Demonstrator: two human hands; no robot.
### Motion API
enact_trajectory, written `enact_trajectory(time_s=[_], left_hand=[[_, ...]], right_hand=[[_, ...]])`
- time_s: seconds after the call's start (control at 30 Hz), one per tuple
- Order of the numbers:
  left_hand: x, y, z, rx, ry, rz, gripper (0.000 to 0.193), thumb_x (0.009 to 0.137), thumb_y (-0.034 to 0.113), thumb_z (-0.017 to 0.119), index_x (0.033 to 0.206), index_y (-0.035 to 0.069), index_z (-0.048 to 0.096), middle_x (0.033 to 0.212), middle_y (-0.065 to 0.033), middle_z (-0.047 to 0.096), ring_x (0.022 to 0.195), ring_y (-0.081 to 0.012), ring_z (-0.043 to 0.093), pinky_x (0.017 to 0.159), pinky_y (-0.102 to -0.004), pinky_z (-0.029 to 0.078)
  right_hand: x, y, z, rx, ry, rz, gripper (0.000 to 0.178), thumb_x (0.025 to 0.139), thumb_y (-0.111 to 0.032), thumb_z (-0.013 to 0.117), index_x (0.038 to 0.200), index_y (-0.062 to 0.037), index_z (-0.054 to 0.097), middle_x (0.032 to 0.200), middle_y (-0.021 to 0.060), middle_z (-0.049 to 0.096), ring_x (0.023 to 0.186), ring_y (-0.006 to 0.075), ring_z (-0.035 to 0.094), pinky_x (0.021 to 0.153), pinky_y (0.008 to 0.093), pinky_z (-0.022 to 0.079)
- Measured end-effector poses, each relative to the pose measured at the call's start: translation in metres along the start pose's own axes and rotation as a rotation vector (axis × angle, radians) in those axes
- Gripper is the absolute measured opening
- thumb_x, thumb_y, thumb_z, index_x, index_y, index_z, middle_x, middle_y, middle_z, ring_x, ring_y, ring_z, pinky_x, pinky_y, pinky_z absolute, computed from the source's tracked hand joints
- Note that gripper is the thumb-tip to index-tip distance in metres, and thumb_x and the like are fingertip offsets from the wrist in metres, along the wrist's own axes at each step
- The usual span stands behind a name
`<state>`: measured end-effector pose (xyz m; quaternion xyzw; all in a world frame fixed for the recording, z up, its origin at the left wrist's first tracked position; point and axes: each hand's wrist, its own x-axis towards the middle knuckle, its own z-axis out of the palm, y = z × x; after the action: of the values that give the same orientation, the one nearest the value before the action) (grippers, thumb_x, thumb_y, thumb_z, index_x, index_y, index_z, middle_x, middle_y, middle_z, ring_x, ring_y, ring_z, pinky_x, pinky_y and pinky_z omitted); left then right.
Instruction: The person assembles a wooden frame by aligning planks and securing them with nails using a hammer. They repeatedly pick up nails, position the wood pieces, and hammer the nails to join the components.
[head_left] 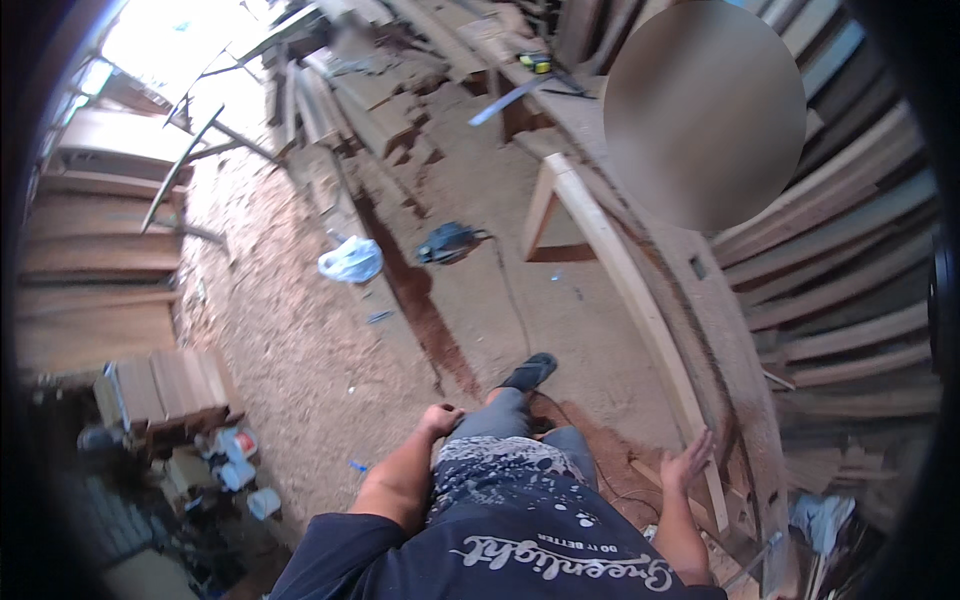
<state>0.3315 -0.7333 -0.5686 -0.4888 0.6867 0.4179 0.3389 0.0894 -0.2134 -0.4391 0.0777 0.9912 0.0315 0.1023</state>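
My right hand (688, 460) is open, fingers apart, beside the lower end of a long pale wooden beam (630, 275). Whether the palm touches the wood I cannot tell. That beam is part of a frame with a short angled piece at its far end, and it runs along the edge of a long workbench (700, 330). Low at my left side, next to my thigh, my left hand (441, 418) has its fingers curled closed. What lies inside them, if anything, is hidden.
A dark power tool (447, 243) with a trailing cord lies on the dusty floor ahead, near a pale plastic bag (350, 260). Timber planks (840, 260) fill the right side. A tape measure (535, 63) rests on the far bench. Stacked boards (175, 385) stand at left.
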Motion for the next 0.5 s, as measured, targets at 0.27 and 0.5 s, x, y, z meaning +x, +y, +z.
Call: enact_trajectory(time_s=[0.27,0.5], left_hand=[[0.049,0.128,-0.058,-0.017,0.112,0.205,0.051,0.092,0.047,0.073,0.118,0.003,0.077,0.12,-0.0188,0.076,0.112,-0.0328,0.072,0.101,-0.0403,0.055],[0.043,0.219,-0.038,0.135,0.029,0.344,0.058,0.092,0.053,0.075,0.121,0.003,0.076,0.118,-0.0194,0.076,0.113,-0.031,0.072,0.1,-0.0392,0.055]], right_hand=[[0.048,-0.013,0.001,-0.003,0.063,0.105,0.106,0.08,-0.021,0.083,0.166,-0.016,0.022,0.169,0.0143,0.025,0.155,0.04,0.025,0.123,0.0625,0.028],[0.068,-0.011,-0.027,-0.009,0.042,0.14,0.102,0.08,-0.026,0.083,0.164,-0.0121,0.028,0.163,0.0135,0.031,0.153,0.0375,0.028,0.124,0.0617,0.024]])
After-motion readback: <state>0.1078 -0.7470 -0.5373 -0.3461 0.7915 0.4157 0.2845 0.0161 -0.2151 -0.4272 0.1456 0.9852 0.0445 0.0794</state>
